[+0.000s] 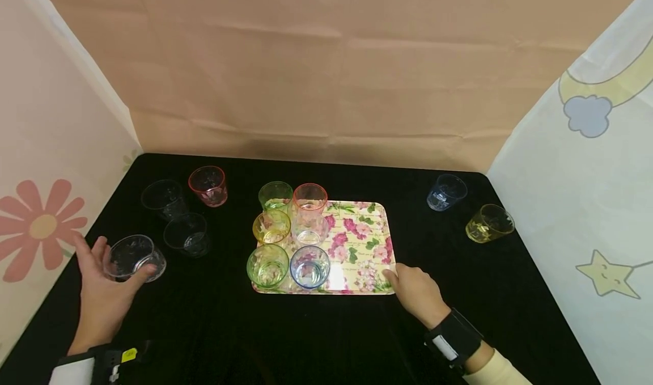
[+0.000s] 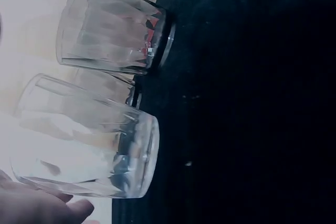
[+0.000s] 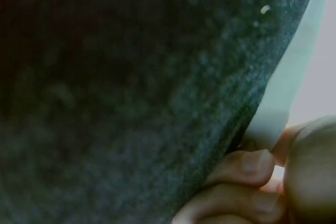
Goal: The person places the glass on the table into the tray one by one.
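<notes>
My left hand [image 1: 102, 294] holds a clear glass [image 1: 134, 258] between thumb and fingers at the table's left side. In the left wrist view the same glass [image 2: 89, 140] appears tilted by the camera, with fingertips along its wall. My right hand [image 1: 418, 294] pinches the lower right corner of a floral tray [image 1: 359, 243]; in the right wrist view its curled fingers [image 3: 244, 169] meet the tray's pale edge. On the tray's left half stand several tumblers in two columns: green [image 1: 275, 197], yellow [image 1: 272, 227], light green [image 1: 267, 266], red-rimmed [image 1: 310, 197], clear [image 1: 310, 231] and blue [image 1: 309, 267].
Two more clear glasses [image 1: 164, 198] and a red-rimmed glass [image 1: 209, 186] stand at the back left of the black table [image 1: 285, 339]. At the right are a bluish glass [image 1: 446, 192] and a yellow glass [image 1: 488, 224]. Printed sheets flank both sides; brown paper hangs behind.
</notes>
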Motion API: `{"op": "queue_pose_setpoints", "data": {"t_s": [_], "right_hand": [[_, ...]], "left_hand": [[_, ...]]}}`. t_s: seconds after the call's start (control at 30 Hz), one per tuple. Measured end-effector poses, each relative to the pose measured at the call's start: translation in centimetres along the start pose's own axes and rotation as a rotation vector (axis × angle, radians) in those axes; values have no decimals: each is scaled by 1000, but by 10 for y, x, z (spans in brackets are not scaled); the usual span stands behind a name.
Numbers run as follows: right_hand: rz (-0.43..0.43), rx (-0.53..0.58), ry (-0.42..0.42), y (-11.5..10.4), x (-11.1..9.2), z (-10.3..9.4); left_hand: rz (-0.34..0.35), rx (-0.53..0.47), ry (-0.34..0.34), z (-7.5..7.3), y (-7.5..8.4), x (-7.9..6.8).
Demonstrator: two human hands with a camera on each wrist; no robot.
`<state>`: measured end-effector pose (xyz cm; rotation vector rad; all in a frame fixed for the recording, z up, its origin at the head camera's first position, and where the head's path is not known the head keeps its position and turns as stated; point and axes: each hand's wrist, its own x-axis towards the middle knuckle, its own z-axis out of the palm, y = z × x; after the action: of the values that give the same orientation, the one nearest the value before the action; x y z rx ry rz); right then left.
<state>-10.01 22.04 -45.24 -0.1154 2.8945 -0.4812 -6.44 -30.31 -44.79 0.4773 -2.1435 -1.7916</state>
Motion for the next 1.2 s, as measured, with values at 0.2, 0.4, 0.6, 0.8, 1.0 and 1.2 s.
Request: {"op": "queue_pose_setpoints", "data": {"t_s": [0.2,0.4,0.6,0.8,1.0,1.2], "right_hand": [[5,-4,-10,0,1,0],[12,-12,-15,-1,1,0],[12,-8,-10,-2,0,0],[16,-1,-6,-2,0,0],[7,-8,-1,-2,0,0],[2,2,1,0,0,-2]], "left_hand": [[-25,205,-9,-1,-10,-2],[-66,276,-11,-2,-20,-3],[-82,309,6,-2,-25,-2],[-90,318,31,-2,-24,-1],[-102,313,47,-1,-20,-1],[-64,284,55,1,-9,-1]]}}
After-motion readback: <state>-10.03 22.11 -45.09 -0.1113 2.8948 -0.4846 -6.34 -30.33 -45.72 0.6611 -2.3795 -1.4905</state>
